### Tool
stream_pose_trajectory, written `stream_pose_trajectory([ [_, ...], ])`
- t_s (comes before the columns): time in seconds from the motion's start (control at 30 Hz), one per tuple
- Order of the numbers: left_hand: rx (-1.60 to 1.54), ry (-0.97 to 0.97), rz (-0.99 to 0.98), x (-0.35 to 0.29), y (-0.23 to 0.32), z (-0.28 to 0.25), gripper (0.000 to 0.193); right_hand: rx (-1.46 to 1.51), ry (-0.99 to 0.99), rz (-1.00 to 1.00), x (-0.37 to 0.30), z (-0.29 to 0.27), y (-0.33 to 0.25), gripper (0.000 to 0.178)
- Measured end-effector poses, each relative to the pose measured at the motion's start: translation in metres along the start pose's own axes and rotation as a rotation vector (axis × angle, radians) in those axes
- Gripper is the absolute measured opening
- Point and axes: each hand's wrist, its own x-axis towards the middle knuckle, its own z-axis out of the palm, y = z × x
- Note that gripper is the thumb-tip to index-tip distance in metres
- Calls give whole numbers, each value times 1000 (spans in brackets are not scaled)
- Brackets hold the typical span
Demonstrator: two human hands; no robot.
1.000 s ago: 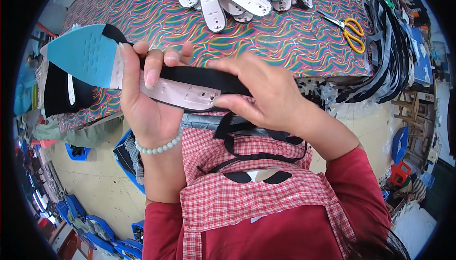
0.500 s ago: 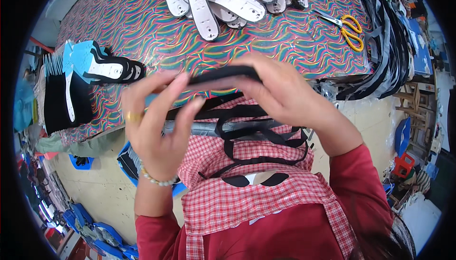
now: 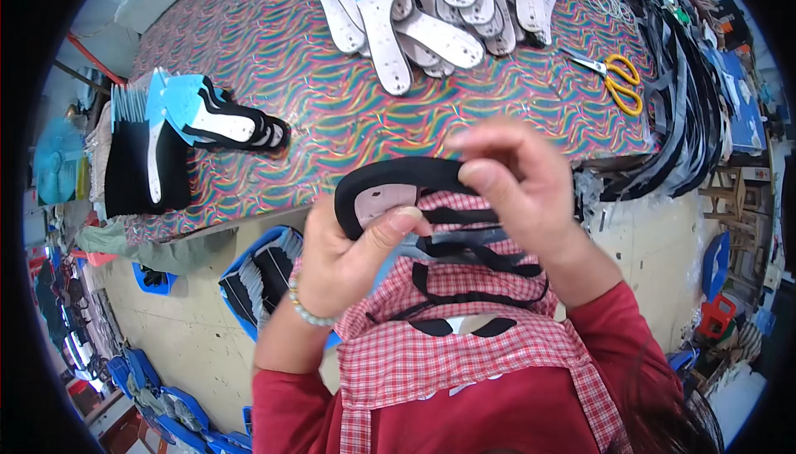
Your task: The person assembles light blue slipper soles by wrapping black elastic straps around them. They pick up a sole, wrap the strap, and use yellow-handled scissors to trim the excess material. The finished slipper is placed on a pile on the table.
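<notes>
Black-rimmed insole sat just toward twelve o'clock of my view's centre, above the checked apron; the left hand had its fingers closed around the rounded end, thumb over the pale face; the right hand, blurred, was at the rim toward one o'clock, and I could not tell whether its fingers gripped; on the tabletop lay loose insoles at twelve, yellow-handled scissors at two.
</notes>
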Motion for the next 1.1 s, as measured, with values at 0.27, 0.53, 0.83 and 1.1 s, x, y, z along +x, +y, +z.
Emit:
stream_pose_trajectory([
  [0.27, -11, 313, 318, 25, -32, 19, 39, -124, 32, -85, -6, 33, 25, 15],
  [0.53, -254, 323, 304, 33, -29, 15, 38, -320, 10, -203, -20, 17, 44, 16],
  [0.83, -2, 87, 371, 19, -22, 29, 37, -158, -125, -55, -18, 15, 5, 15],
  [1.1, 76, 350, 409, 4, -31, 25, 19, -193, -92, 75, -41, 20, 24, 17],
])
